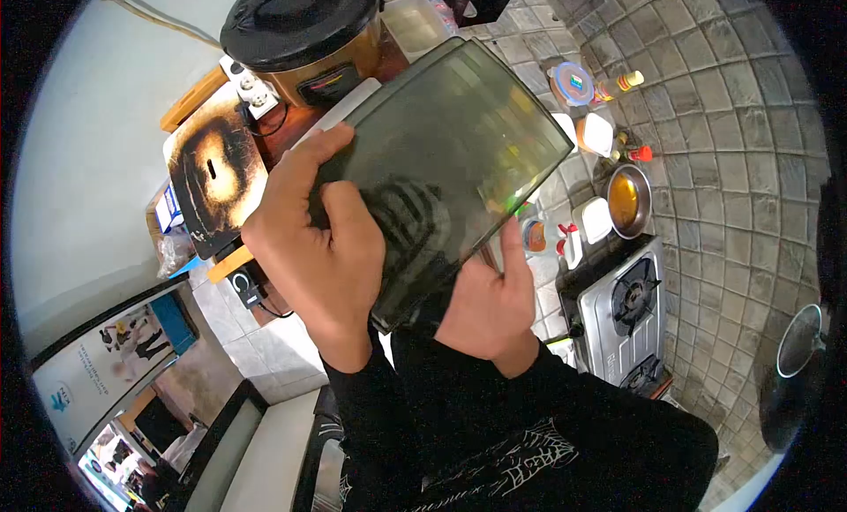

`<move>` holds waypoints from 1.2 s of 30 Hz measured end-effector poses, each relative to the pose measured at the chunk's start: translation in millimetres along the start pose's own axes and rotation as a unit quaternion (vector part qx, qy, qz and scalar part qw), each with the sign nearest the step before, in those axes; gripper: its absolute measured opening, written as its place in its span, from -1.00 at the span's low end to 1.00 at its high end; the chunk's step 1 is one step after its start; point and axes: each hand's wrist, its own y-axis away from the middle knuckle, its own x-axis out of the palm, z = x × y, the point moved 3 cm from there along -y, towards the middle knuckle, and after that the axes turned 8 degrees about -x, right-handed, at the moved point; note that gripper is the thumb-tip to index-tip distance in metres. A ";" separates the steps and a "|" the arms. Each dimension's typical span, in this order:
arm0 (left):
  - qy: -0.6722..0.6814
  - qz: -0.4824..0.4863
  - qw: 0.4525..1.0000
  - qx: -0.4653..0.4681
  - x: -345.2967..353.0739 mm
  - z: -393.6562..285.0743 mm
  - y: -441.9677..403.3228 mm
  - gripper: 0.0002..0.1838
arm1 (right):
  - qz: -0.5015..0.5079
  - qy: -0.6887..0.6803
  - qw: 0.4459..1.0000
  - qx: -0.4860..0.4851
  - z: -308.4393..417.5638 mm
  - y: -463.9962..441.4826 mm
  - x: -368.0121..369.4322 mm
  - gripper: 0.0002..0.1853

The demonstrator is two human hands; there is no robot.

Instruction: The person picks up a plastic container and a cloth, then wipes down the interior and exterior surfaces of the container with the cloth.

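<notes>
A dark, smoky, see-through rectangular panel (450,132) is tilted up in front of me; whether it is flat or a shallow box I cannot tell. My left hand (322,238) is closed at its lower left edge, with the index finger and thumb bent over the near face. Dark curved stripes, like a reflection of fingers, show on the surface beside that hand. At the lower right edge, my right hand (494,304) grips the panel, thumb pointing up along the side. The right fingers are partly hidden behind the panel.
Left of the panel stand a rice cooker (304,35), a power strip (251,88) and a scorched board (216,172). To the right are a pan of oil (628,201), a gas stove (622,313), a round lidded container (572,84) and a hanging strainer (799,340).
</notes>
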 end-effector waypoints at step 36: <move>0.070 -0.025 0.996 -0.056 4.9 7.9 7.0 -0.54 | -0.147 0.258 0.917 -0.266 40.8 6.9 19.8 -0.27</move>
